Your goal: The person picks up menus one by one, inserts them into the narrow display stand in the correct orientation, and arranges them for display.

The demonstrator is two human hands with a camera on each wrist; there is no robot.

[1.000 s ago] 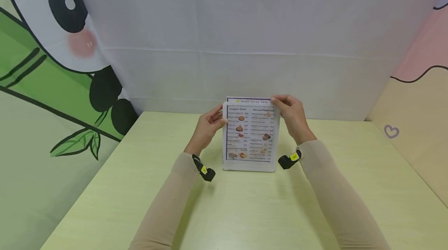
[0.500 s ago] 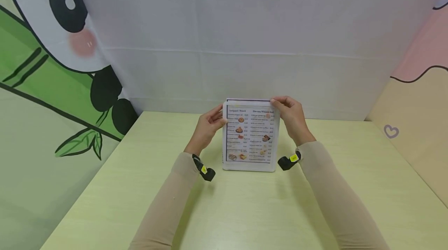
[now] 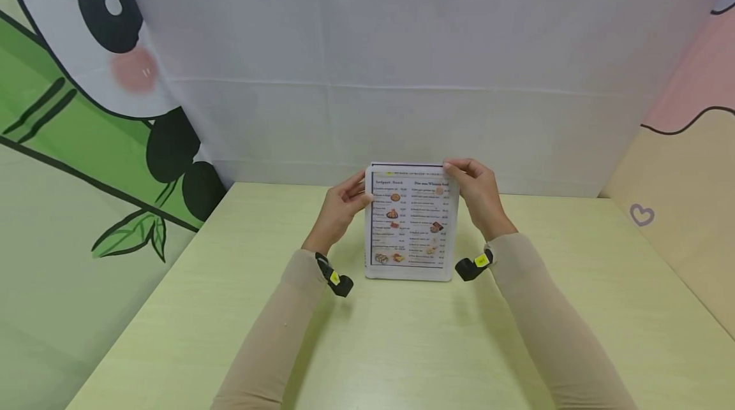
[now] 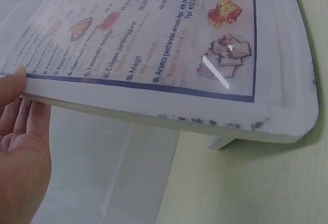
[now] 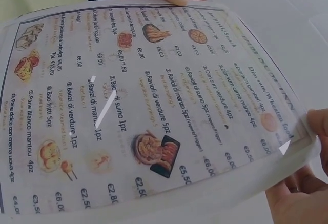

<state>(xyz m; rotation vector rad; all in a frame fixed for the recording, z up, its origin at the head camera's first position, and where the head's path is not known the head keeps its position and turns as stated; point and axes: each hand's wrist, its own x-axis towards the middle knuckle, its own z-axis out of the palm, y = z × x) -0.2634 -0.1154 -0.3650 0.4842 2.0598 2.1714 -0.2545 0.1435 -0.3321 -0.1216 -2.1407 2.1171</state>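
A white-edged menu holder (image 3: 408, 273) stands upright near the back of the table, with a printed menu sheet (image 3: 419, 213) showing dishes and prices. The sheet's top edge sticks up slightly above the holder. My left hand (image 3: 335, 213) grips the holder's left edge, thumb in front and fingers behind, as the left wrist view also shows. At the top right corner my right hand (image 3: 478, 194) pinches the sheet and holder edge between thumb and fingers. In the left wrist view a short white foot (image 4: 221, 142) shows behind the holder's lower edge.
The pale yellow-green table (image 3: 367, 346) reaches back to a white cloth wall (image 3: 425, 78). Painted cartoon panels stand at the sides, green (image 3: 115, 308) on the left and beige (image 3: 689, 219) on the right. A black wrist camera (image 3: 342, 286) hangs from the left sleeve.
The menu sheet has slid down a little within the holder, so less of it shows above the top. My right hand has lowered slightly with it; my left hand stays put.
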